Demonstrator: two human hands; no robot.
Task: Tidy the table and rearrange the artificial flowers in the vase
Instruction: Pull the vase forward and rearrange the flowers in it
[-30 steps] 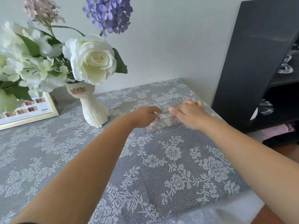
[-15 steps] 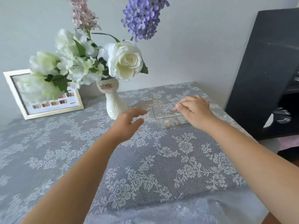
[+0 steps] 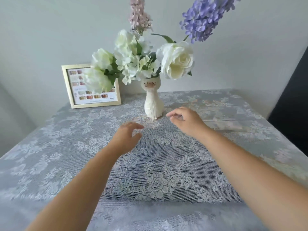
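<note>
A white cat-shaped vase point(image 3: 153, 100) stands upright near the back middle of the table. It holds artificial flowers: a large cream rose point(image 3: 177, 60) on the right, white blooms point(image 3: 131, 59) to the left, a purple spray point(image 3: 204, 15) and a pink spray point(image 3: 139, 15) on top. My left hand point(image 3: 128, 136) hovers just in front of the vase, fingers apart and empty. My right hand point(image 3: 186, 121) hovers to the vase's right, fingers loosely spread, holding nothing. A clear box point(image 3: 221, 119) lies blurred on the cloth right of my right hand.
A grey lace tablecloth point(image 3: 158, 172) covers the table. A gold picture frame point(image 3: 93, 86) leans on the wall at back left, partly behind the white blooms. A dark shelf unit point(image 3: 293, 104) stands at the right edge.
My right hand has let go of the clear box and moved left toward the vase. My left hand has also moved toward the vase. The view has swung left.
</note>
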